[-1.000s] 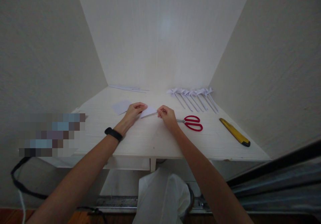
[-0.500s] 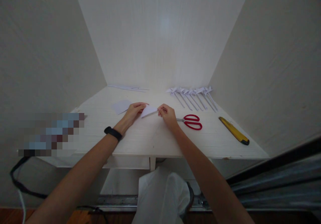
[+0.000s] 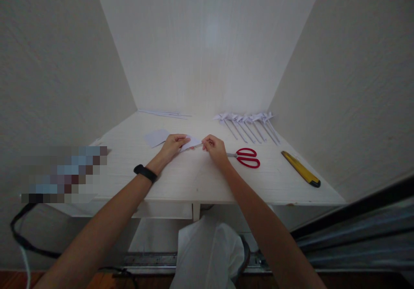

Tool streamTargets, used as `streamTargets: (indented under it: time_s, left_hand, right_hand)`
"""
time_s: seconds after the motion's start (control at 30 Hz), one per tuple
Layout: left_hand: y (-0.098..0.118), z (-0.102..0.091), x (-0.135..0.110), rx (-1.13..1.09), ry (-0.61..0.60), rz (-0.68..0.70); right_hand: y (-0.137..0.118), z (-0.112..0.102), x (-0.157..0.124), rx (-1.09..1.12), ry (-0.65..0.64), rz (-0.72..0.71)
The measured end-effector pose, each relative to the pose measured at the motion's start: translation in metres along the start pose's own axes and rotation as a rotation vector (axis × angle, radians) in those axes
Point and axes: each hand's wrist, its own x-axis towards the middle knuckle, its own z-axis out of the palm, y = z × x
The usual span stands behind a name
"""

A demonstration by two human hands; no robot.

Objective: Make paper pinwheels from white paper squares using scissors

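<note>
Your left fingers have shifted since the earlier frame: seen from the head view, the thumb now lies over the folded white paper (image 3: 194,141), and a fingertip shows just past its near edge. Your left hand (image 3: 173,146) pinches the paper's left part, thumb and fingers closed on it. Your right hand (image 3: 214,146) stays almost where it was, its fingertips closed on the narrow right end. You have the paper stretched between both hands, over the middle of the tabletop (image 3: 181,181). Just left of your left hand lie loose white sheets (image 3: 156,138), and behind them, at the far left, thin white sticks (image 3: 163,114). At the far right, a row of paper pinwheels (image 3: 241,120) lies side by side, stems pointing toward you. Scissors (image 3: 239,155) with red handles lie just right of your right hand, their blades partly hidden behind it. Farther right you have a yellow cutter (image 3: 300,169). A black wristband (image 3: 145,172) circles your left wrist.
</note>
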Motion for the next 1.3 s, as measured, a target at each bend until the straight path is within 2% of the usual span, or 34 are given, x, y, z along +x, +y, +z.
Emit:
streamTargets:
  time_s: [0.27,0.5,0.7,1.1,1.3]
  left_hand:
    - [0.007,0.007,-0.005,0.067,-0.119,0.012]
    - [0.008,0.004,-0.005,0.185,-0.109,0.035]
    - [0.011,0.007,-0.008,0.259,-0.156,0.056]
    - [0.016,0.008,-0.01,0.317,-0.159,0.124]
    - [0.017,0.011,-0.01,0.313,-0.214,0.127]
  right_hand:
    - [-0.002,0.0,-0.001,-0.058,-0.013,-0.03]
    - [-0.003,0.003,-0.002,-0.114,-0.073,-0.073]
    - [-0.001,0.003,-0.002,-0.185,-0.109,-0.092]
    - [-0.01,-0.001,-0.006,-0.395,-0.094,-0.133]
    - [-0.009,0.001,-0.003,-0.458,-0.088,-0.183]
